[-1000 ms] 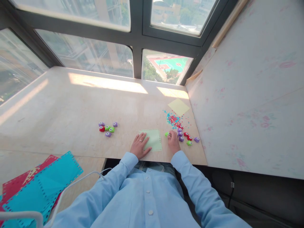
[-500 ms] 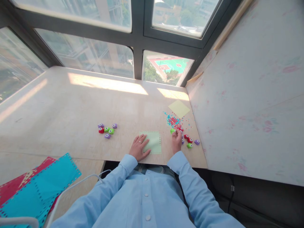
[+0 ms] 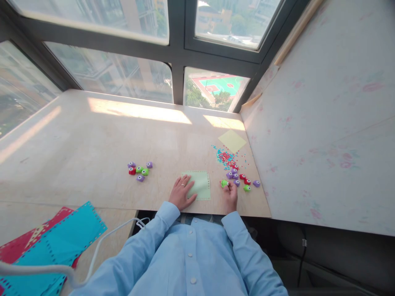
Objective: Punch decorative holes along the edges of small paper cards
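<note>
My left hand (image 3: 182,193) lies flat with fingers spread on the left part of a pale green sheet of paper (image 3: 202,185). Small punched holes run along the sheet's top and right edges. To the right of the sheet, my right hand (image 3: 231,197) is closed on a small green craft punch (image 3: 224,183), low over the table. Just beyond it are several purple punches (image 3: 235,176), and red punches (image 3: 247,181) and another green punch (image 3: 247,188) lie to its right. Behind them spreads a heap of red and blue paper bits (image 3: 226,157).
A yellow paper square (image 3: 232,141) lies at the back right by the wall (image 3: 324,144). Another cluster of punches (image 3: 139,169) sits left of my hands. Blue punched sheets (image 3: 61,242) over red ones and a white cable (image 3: 95,255) are at the lower left. Windows stand behind the table.
My right hand has drawn back toward me with the green punch, uncovering the purple punches. My left hand stays on the sheet.
</note>
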A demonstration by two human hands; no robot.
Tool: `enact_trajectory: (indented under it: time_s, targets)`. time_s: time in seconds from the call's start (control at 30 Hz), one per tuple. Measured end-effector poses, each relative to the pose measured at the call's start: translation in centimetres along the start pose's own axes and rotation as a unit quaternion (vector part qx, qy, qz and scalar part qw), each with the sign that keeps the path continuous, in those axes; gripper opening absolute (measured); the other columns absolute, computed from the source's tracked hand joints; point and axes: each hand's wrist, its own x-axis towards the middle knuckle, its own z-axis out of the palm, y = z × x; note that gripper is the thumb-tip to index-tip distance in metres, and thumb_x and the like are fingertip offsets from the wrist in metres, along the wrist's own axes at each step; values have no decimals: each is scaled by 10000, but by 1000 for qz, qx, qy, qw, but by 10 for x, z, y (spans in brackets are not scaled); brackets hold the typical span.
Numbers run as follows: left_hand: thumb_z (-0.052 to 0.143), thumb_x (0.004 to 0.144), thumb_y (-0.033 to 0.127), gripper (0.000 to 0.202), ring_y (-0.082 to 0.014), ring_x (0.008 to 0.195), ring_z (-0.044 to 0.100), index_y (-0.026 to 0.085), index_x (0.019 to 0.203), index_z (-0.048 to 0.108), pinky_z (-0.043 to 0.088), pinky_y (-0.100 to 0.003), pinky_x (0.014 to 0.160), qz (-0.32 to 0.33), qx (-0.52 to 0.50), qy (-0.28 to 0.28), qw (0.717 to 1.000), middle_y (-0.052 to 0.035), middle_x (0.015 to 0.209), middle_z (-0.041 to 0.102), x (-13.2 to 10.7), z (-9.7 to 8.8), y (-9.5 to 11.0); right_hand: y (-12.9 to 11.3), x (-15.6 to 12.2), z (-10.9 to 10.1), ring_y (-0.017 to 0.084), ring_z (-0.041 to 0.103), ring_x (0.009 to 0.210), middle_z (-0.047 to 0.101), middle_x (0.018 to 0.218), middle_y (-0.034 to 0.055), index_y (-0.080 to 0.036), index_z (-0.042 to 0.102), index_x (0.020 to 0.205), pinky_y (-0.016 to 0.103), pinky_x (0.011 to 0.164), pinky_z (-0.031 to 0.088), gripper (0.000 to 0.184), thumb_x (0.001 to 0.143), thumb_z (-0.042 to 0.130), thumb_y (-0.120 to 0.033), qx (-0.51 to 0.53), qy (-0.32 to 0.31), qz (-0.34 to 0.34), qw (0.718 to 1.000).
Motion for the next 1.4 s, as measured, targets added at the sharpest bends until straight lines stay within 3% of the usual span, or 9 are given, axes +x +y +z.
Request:
enact_trajectory:
  time_s: [0.07, 0.23, 0.33, 0.63, 1.03, 1.23, 1.4]
  targets:
    - [575, 856, 479, 532, -307, 1439, 312, 207, 1313, 564, 271, -529, 1169, 5, 6, -6, 1000, -136, 1501, 429, -1, 0, 0, -6, -1, 0, 233, 651, 997, 667, 1101, 137, -181, 537, 1130, 427, 895, 516, 355, 902, 467, -445, -24, 0, -11, 1000]
    - [580, 864, 499, 576, -348, 1472, 214, 196, 1353, 544, 249, -537, 1172, 6, 8, -16, 1000, -163, 1550, 338, -2, 2, -1, -16, -2, -1, 232, 612, 1048, 654, 1093, 117, -212, 605, 1093, 431, 945, 506, 274, 922, 435, -344, -118, -88, -133, 980]
    - [558, 871, 544, 626, -344, 1481, 185, 201, 1391, 502, 242, -540, 1173, 4, 5, -8, 1000, -155, 1570, 301, -2, 4, -1, -17, 0, 0, 242, 589, 1081, 638, 1105, 117, -223, 628, 1086, 457, 985, 485, 261, 926, 435, -298, -147, -102, -166, 970]
    - [522, 851, 649, 708, -337, 1483, 185, 208, 1403, 481, 266, -536, 1155, -8, 1, 11, 1000, -152, 1565, 315, -1, 5, 0, -18, 4, 4, 240, 592, 1056, 640, 1086, 107, -232, 655, 1097, 449, 976, 492, 284, 943, 424, -292, -187, -95, -178, 962]
    - [543, 868, 576, 628, -334, 1484, 181, 198, 1368, 501, 271, -554, 1160, 5, -11, 12, 1000, -151, 1549, 344, -1, 2, 2, -15, 4, 4, 244, 569, 1179, 636, 1241, 142, -183, 570, 1291, 478, 1042, 455, 397, 931, 441, -288, -218, -88, -196, 952]
    - [537, 908, 482, 495, -309, 1492, 162, 192, 1309, 531, 279, -557, 1168, 28, -41, 65, 997, -150, 1524, 385, -3, 4, 26, -18, 3, 3, 247, 594, 1146, 665, 1200, 133, -185, 588, 1273, 484, 1023, 472, 384, 922, 455, -266, -213, -83, -199, 953]
    - [619, 854, 513, 566, -334, 1461, 254, 176, 1302, 538, 348, -552, 1129, 45, -65, 49, 996, -179, 1485, 435, 2, 18, 41, -17, 6, 1, 250, 639, 1078, 683, 1164, 132, -190, 621, 1222, 465, 949, 533, 350, 906, 502, -278, -166, -76, -179, 967]
